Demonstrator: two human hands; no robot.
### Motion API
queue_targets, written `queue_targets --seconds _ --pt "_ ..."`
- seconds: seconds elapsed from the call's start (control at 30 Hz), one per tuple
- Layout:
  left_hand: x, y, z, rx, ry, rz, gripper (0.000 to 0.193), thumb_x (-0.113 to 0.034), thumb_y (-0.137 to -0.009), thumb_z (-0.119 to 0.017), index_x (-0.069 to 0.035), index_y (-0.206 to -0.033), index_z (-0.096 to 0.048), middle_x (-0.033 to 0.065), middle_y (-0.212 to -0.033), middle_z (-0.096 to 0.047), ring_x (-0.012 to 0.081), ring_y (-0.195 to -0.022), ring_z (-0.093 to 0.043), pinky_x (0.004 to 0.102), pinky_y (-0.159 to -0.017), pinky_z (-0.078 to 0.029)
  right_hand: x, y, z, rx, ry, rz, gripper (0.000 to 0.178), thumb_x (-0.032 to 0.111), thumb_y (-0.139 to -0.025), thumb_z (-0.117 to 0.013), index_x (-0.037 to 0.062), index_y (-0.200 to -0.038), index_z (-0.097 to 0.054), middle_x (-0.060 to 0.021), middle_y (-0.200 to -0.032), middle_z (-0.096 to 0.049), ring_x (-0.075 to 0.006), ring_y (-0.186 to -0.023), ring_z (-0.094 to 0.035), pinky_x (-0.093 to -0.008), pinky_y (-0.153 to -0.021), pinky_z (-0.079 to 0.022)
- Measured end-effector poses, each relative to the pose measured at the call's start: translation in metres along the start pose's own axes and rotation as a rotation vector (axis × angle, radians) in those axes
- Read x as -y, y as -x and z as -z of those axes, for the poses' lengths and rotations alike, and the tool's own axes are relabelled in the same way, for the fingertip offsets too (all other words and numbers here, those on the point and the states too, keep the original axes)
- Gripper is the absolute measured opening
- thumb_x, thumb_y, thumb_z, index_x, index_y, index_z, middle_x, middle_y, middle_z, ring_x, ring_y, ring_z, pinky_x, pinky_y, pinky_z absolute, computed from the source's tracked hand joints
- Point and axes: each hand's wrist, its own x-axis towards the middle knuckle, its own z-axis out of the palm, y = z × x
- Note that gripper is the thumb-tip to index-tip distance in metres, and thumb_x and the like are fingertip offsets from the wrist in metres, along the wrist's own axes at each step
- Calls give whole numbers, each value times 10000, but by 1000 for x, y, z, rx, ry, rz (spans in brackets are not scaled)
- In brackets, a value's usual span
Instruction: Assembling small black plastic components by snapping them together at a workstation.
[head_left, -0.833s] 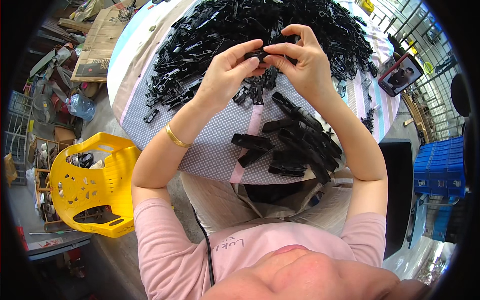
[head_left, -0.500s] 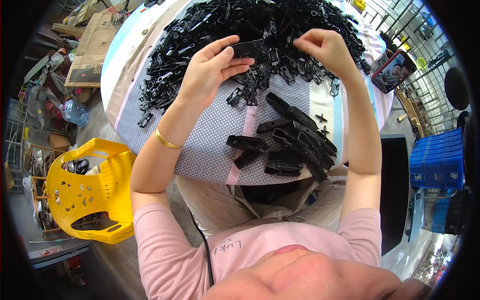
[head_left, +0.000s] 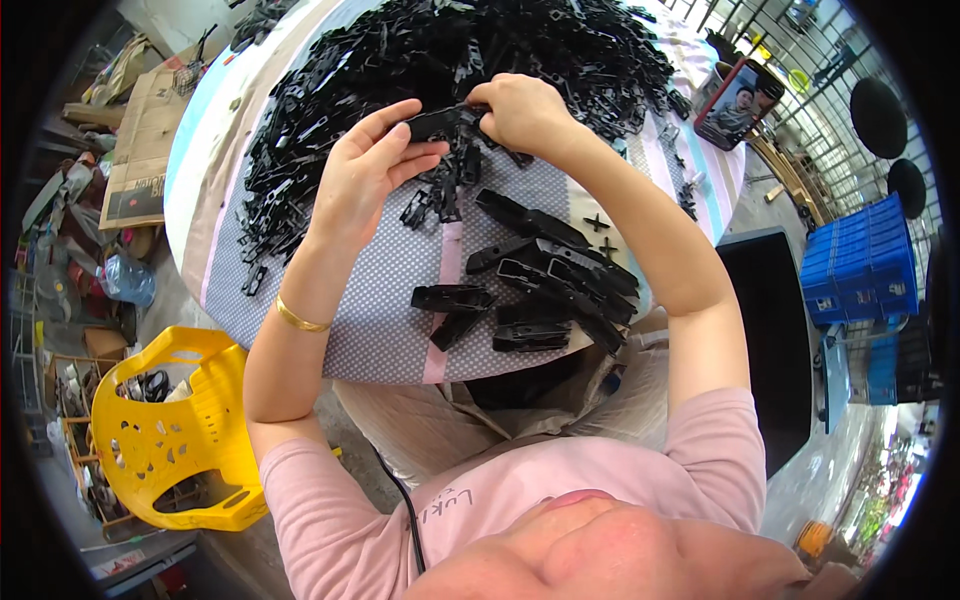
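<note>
My left hand grips a long black plastic piece between its thumb and fingers, above the near edge of a big heap of small black plastic parts. My right hand is closed in a pinch at the right end of that piece; what its fingertips hold is too small and hidden to make out. Nearer to me lies a loose group of longer black plastic pieces. Beside them are small black cross-shaped bits.
A patterned cloth covers the round table. At its right edge stands a phone showing a picture. On the left are a yellow plastic chair and cardboard; on the right, a black bin and blue crates.
My right hand has come left from over the heap to the right end of the black plastic piece. My left hand still holds that piece. The whole view has shifted slightly.
</note>
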Motion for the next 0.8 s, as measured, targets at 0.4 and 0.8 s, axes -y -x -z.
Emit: queue_targets --seconds 0.4,0.8 --pt "4 -1 1 -21 41 24 300 -76 -906 -410 75 -1165 -432 174 -1023 -557 256 -920 -597 315 -817 -502 -12 -4 -12 -314 -217 70 234 104 -686 -518 103 -873 -659 -113 -828 -595 -288 -797 -583 -364 -725 -475" --pt "7 -3 0 -84 107 -27 329 -50 -911 -357 111 -1197 -382 196 -1109 -505 261 -983 -567 313 -878 -477 -3 26 44 -71 -1126 -104 263 208 -784 -662 -14 -923 -640 -62 -779 -650 -84 -644 -605 -189 -602 -501"
